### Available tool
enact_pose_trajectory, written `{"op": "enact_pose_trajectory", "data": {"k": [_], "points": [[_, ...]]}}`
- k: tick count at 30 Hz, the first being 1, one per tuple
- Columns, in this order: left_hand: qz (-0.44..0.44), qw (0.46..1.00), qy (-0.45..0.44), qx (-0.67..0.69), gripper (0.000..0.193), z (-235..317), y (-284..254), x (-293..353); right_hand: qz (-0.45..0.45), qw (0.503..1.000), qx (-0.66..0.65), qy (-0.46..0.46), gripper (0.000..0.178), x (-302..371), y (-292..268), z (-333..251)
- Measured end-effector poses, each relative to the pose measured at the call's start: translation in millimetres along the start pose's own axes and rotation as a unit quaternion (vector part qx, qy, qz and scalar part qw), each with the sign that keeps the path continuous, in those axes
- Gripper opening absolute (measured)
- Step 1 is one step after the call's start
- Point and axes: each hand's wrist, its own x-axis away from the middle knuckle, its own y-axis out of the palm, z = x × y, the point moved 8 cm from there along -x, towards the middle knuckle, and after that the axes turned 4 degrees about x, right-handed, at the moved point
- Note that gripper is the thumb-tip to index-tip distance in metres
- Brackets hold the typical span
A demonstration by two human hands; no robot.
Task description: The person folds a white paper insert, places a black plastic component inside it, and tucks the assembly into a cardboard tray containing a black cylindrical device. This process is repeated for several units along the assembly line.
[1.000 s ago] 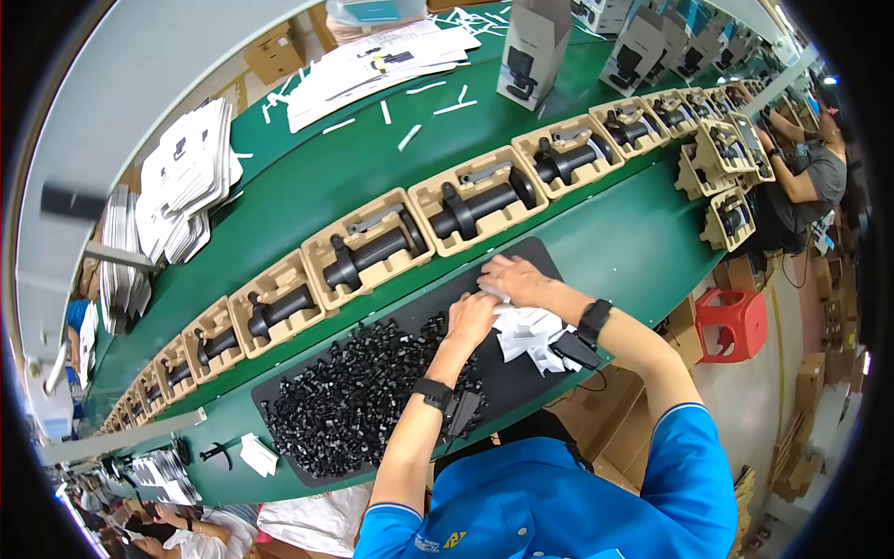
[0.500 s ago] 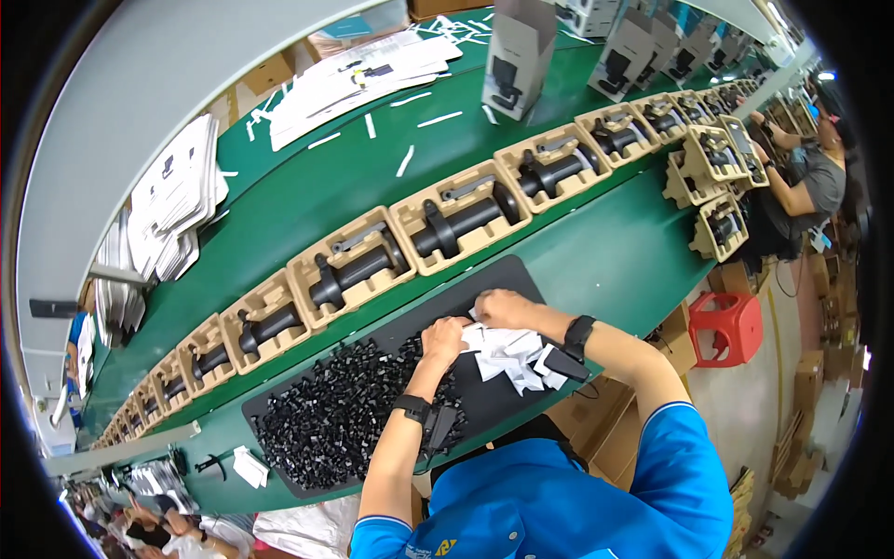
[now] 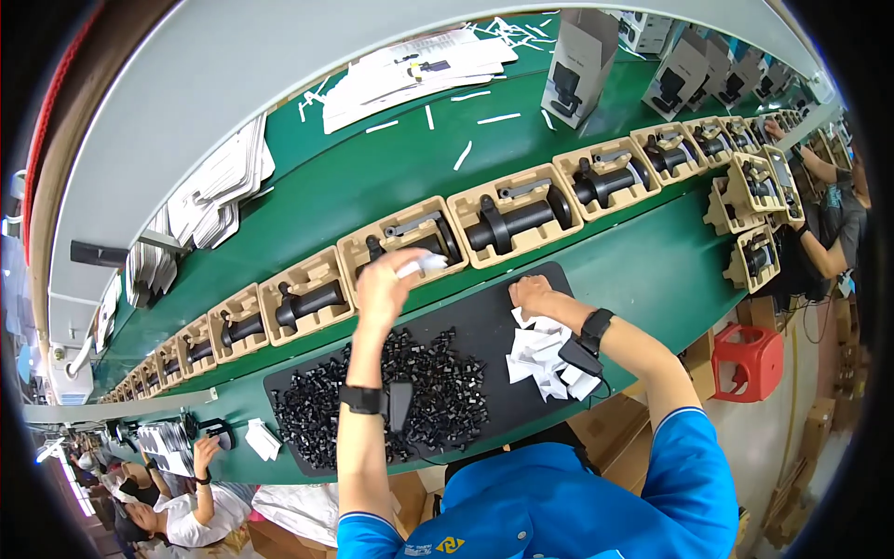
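Note:
My left hand (image 3: 384, 284) is raised over a cardboard tray (image 3: 349, 250) and grips a small white packet (image 3: 424, 265), a little blurred. Inside that tray lie a black cylindrical part and a grey bar, partly hidden by the hand. My right hand (image 3: 530, 292) rests with curled fingers on the black mat (image 3: 466, 321), at the top of a pile of white packets (image 3: 540, 354); what its fingers hold, if anything, is hidden. Left of the packets, a wide heap of small black pieces (image 3: 424, 382) covers the mat. Each of my wrists wears a black band with a box-like device.
A row of similar trays (image 3: 515, 217) runs along the green bench (image 3: 643, 238). Stacked trays (image 3: 754, 186) stand at the right beside another person. Behind are paper stacks (image 3: 219, 191) and printed boxes (image 3: 579, 70). A red stool (image 3: 748, 363) stands on the floor.
My left hand has left the packet pile and moved up and left over a tray, carrying a white packet. My right hand stays by the pile. The whole view has shifted slightly.

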Motion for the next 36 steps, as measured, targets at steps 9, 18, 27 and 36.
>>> {"op": "enact_pose_trajectory", "data": {"k": [9, 18, 27, 36], "points": [[0.024, 0.997, 0.061, -0.047, 0.024, -14, -23, -4, 0.343, 0.877, -0.329, 0.067, 0.022, 83, -163, 87], [0.019, 0.999, 0.023, 0.032, 0.027, -16, -25, 2, 0.352, 0.891, -0.001, 0.286, 0.010, 8, -148, 140], [0.010, 1.000, 0.015, 0.016, 0.030, -26, -29, 14, 0.350, 0.897, 0.049, 0.263, 0.031, -4, -131, 119], [-0.007, 1.000, -0.001, 0.018, 0.033, -21, -40, 31, 0.466, 0.850, -0.050, 0.240, 0.013, 24, -134, 134]]}}
